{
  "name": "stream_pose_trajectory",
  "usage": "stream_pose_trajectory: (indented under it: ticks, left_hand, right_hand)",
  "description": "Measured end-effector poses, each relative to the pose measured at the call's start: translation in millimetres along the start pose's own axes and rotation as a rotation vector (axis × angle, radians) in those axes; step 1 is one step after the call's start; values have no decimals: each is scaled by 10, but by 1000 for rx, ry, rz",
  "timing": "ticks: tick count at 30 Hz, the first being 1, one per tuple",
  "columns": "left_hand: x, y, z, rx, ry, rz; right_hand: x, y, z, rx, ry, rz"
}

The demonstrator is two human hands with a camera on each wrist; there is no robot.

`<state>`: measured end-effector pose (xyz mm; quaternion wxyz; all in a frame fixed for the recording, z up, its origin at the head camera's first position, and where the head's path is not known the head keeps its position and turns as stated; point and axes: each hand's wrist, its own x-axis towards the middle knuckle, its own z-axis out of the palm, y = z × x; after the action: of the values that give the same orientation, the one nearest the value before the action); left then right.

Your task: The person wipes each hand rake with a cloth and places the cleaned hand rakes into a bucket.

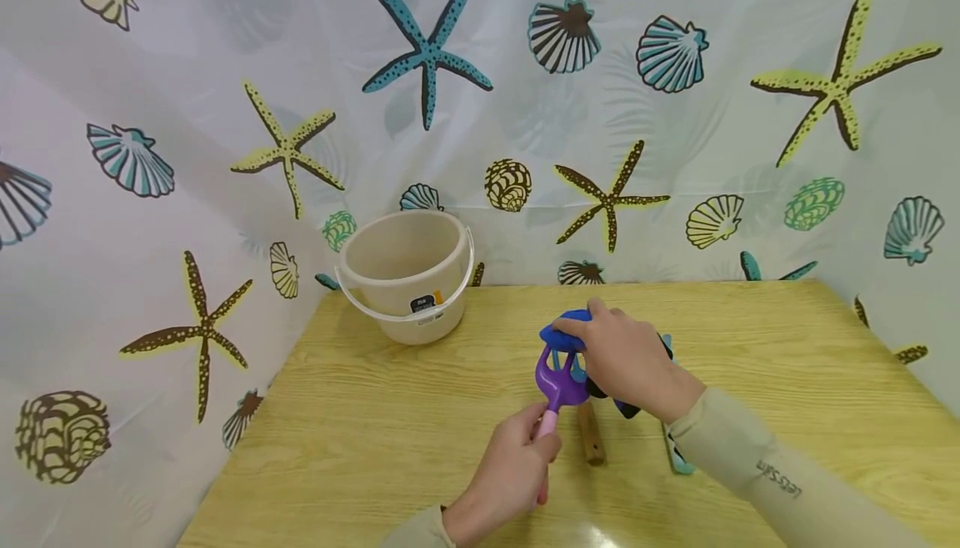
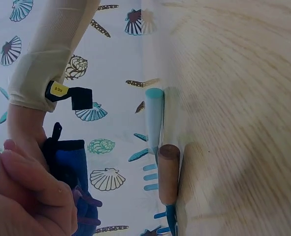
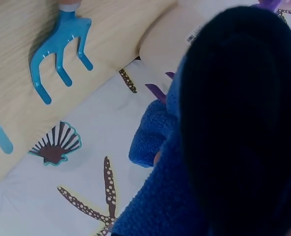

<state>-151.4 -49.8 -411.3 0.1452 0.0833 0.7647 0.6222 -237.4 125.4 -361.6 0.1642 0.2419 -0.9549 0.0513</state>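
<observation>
My left hand [image 1: 517, 456] grips the pink handle of a purple hand fork [image 1: 558, 388], its tines pointing up and away from me. My right hand [image 1: 630, 360] pinches a blue cloth [image 1: 564, 333] around the tine tips. In the right wrist view the fuzzy blue cloth [image 3: 155, 132] bunches near a purple tine, beside a large dark shape. The left wrist view shows the cloth [image 2: 71, 164] hanging with a black edge and loop. Below the hands lies a hand rake with a wooden handle [image 1: 591, 435] and blue tines [image 3: 61, 54].
Right of the wooden-handled rake lies another tool with a pale teal handle [image 1: 681, 458], partly under my right arm. A cream bucket [image 1: 420, 306] with a white bail handle stands at the back left of the wood-grain table [image 1: 360, 431]. A shell-and-starfish curtain [image 1: 495, 131] surrounds the table.
</observation>
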Motion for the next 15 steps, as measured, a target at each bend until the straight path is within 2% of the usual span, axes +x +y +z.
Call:
stream_pose_trajectory:
  ticks: [9,15]
  left_hand:
    - [-26,-11,26,43,-14,76]
    - [-44,2,15,64,-6,108]
  right_hand:
    - [102,67,-106,44,-170,82]
    - [107,89,-107,43,-194,77]
